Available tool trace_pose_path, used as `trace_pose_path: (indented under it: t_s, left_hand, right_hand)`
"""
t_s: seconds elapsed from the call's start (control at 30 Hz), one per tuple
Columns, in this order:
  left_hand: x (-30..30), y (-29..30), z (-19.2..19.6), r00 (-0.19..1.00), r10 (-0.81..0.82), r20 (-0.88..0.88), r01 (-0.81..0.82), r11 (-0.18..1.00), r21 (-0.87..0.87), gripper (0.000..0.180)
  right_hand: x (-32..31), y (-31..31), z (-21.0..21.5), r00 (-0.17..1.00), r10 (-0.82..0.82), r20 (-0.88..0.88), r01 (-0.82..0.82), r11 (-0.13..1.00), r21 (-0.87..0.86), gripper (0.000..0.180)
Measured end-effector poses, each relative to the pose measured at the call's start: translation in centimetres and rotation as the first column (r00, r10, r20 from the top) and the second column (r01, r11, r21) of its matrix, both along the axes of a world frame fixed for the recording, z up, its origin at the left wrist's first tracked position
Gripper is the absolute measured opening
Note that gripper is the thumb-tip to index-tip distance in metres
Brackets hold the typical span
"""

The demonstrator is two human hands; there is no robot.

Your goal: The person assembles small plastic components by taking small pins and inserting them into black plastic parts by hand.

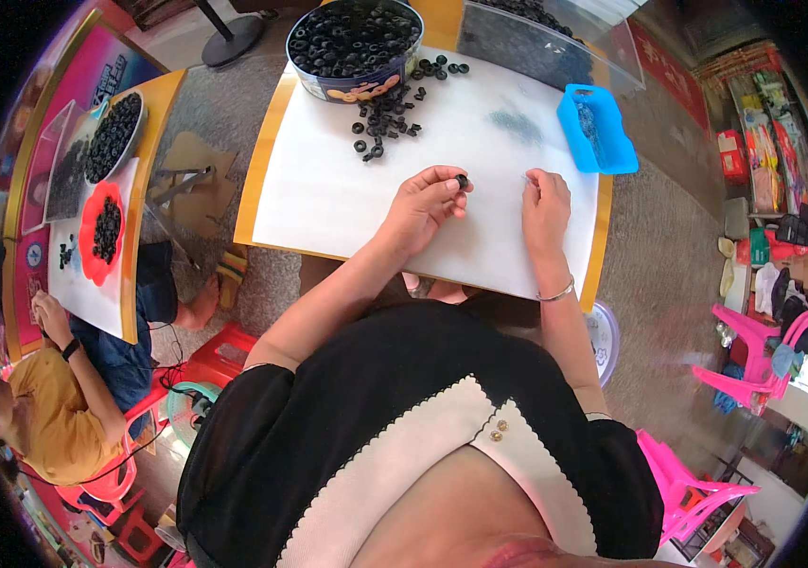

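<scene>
Between the thumb and forefinger of my left hand [421,210] is a small black ring-shaped part [462,181], held just above the white tabletop [319,194]. My right hand [546,216] is a short way to the right, thumb and fingers pinched together. Something tiny and pale seems to show at its fingertips, too small to name. Beyond my left hand, loose black parts [387,118] of the same kind lie scattered on the white surface. They spread out from a round tin [342,87] heaped with more of them.
A blue plastic tray [620,150] lies at the table's right edge, holding small bluish bits. Behind it stands a clear plastic bin [527,55] with dark contents. At left, another person [68,407] sits by a second table with a red bowl [92,260] of black parts. Pink chairs [754,350] stand at right.
</scene>
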State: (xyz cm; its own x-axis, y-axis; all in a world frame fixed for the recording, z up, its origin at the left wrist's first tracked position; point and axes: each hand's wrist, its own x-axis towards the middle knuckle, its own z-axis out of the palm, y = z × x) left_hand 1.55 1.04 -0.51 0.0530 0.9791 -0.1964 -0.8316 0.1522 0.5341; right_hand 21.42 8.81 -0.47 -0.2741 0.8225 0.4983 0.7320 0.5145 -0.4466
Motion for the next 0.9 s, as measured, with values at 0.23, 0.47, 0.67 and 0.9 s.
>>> trace_pose_path:
  t_s: [0.23, 0.47, 0.67, 0.9]
  left_hand:
    - [0.1, 0.0, 0.4, 0.998, -0.021, -0.052, 0.02, 1.0, -0.016, 0.018]
    - [0.2, -0.2, 0.4, 0.985, -0.011, -0.171, 0.006, 1.0, -0.029, 0.018]
    - [-2.0, -0.7, 1.5, 0.402, 0.071, -0.913, -0.152, 0.988, 0.01, 0.02]
    - [-2.9, 1.2, 1.2, -0.294, 0.181, -0.938, -0.101, 0.97, 0.219, 0.031]
  right_hand:
    - [1.2, -0.6, 0.9, 0.993, 0.032, 0.111, -0.028, 0.999, -0.039, 0.018]
    - [2.6, 0.5, -0.4, 0.977, -0.02, -0.21, -0.025, 0.977, -0.212, 0.017]
    - [0.3, 0.5, 2.4, 0.762, -0.13, -0.634, -0.311, 0.786, -0.534, 0.019]
    - [-2.1, 1.3, 2.5, 0.711, -0.115, -0.694, -0.43, 0.71, -0.558, 0.021]
